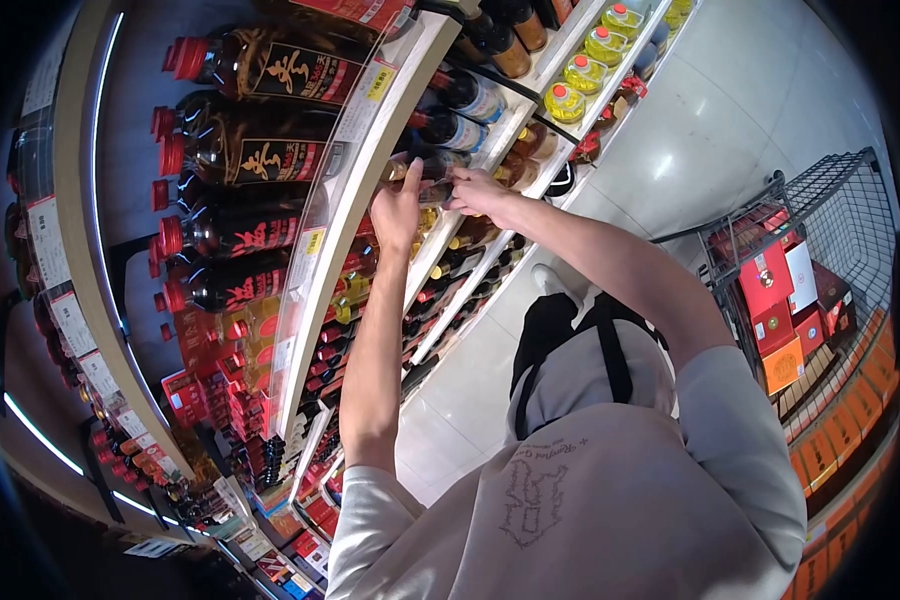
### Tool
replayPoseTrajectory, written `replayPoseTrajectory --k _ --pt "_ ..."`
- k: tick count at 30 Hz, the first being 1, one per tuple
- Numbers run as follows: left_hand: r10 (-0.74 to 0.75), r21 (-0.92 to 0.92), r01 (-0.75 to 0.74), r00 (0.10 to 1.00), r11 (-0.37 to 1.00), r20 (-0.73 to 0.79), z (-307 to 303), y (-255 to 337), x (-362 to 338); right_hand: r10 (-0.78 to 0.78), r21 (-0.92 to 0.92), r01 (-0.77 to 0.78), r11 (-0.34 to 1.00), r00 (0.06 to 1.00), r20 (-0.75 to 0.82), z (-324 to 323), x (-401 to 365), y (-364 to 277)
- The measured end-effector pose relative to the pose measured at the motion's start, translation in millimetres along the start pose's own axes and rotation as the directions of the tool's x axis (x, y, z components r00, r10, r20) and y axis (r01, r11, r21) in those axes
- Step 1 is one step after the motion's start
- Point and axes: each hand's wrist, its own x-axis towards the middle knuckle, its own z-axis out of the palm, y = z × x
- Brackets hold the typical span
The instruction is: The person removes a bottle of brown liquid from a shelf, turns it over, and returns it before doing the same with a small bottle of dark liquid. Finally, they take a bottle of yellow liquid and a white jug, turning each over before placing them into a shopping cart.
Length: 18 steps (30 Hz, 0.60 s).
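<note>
Dark bottle [434, 188], glossy, a brownish body with a paler tan section towards the left end; label too small and too shaded to read. It was held between the person's two hands, tilted well off upright, out in front of the lower shelving and just beside the white shelf edge [395, 110] of the tier above. Part of its outline was lost behind the fingers and among the stock behind it.

Left hand [398, 210]: closed round the tan end, one digit laid along the bottle and pointing away from the body. Forearm ran nearly straight out from the sleeve, wrist little bent. Right hand [480, 193]: came across from the other side, fingers curled and pinching the bottle's far part, back of the hand turned up. Right elbow bent and carried wide; the two hands almost met.

Close by I noted bottles with blue-and-white labels [454, 131] lying beyond the hands, and plump yellow bottles with red caps [582, 73] further along. On the upper tier, large red-capped bottles [270, 155] stood in a row, dark amber, with stringy matter inside some.

The person wore a grey printed T-shirt [610, 500]. On the right, a wire cart [845, 200] carried red boxes [765, 278] over a pale tiled floor [710, 90].
</note>
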Motion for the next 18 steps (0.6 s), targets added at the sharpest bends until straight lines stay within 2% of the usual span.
replayPoseTrajectory --k 2,5,8,10,15,17,18 --pt "-0.017 -0.042 0.017 1.0 0.999 0.0 0.2 1.8 3.1 0.002 0.001 -0.002 1.0 1.0 0.008 -0.5 -4.1 -6.6" --pt "-0.047 -0.01 0.047 0.999 0.999 0.002 -0.8 1.4 7.9 -0.006 -0.036 0.008 0.999 0.999 0.034 0.9 -9.7 -14.2" --pt "-0.087 -0.02 0.087 0.996 0.996 0.002 -0.5 0.7 10.7 0.01 -0.034 -0.011 0.999 1.0 -0.024 5.4 -14.3 -18.8" --pt "-0.09 -0.007 0.089 0.996 0.996 -0.014 0.9 -2.0 11.2 -0.025 0.04 0.03 0.999 0.992 -0.126 7.7 -6.5 -10.4" --pt "-0.141 0.009 0.142 0.987 0.99 -0.075 3.5 -4.4 15.5 -0.019 0.051 0.024 0.998 0.994 -0.106 3.5 1.2 -7.8" --pt "-0.248 0.045 0.251 0.967 0.967 -0.056 2.0 -2.4 18.6 -0.017 0.043 0.02 0.999 0.997 -0.079 3.4 3.9 -8.6" --pt "-0.211 0.052 0.215 0.975 0.975 -0.076 2.9 -2.3 16.9 -0.008 0.052 0.013 0.999 0.996 -0.093 4.0 2.6 -9.9"
